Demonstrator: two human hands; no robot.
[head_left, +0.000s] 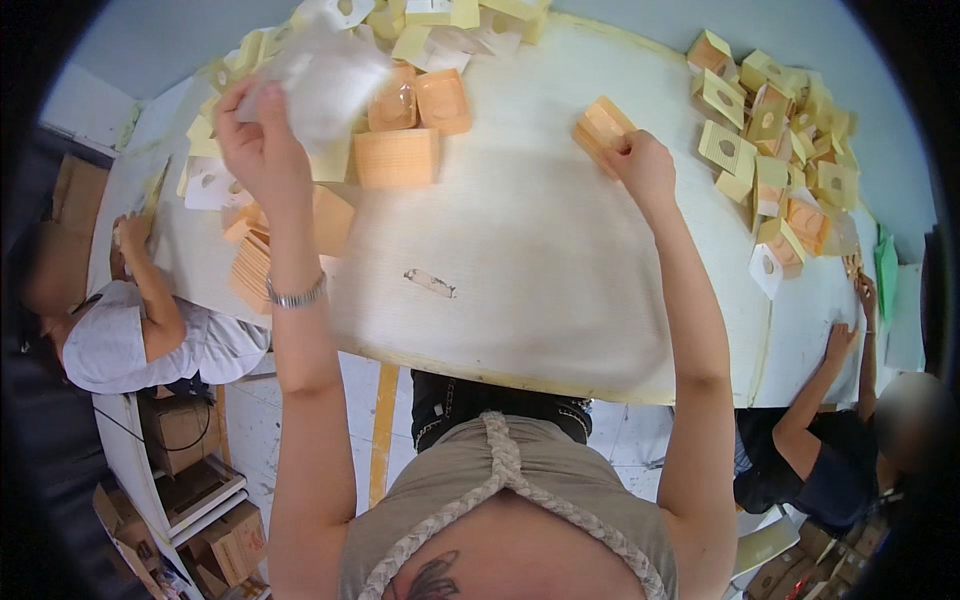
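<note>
My left hand (266,150) is raised over the far left of the table, its fingers closed on a thin, translucent whitish sheet (328,85) that is smeared by motion. At the right, my right hand (648,172) pinches the near edge of a small open orange tray (600,128) tilted on the tabletop. Between the hands, nearer the left one, are an upright orange ribbed box (396,158) and two orange trays (443,102), one of which has clear plastic in it. More orange ribbed pieces (252,272) lie below my left wrist.
Pale yellow boxes with round holes are heaped at the far right (728,148) and far left (428,12). A torn tape scrap (430,283) sticks to the white table (520,270). One person (150,335) works at the left end, another (835,440) at the right.
</note>
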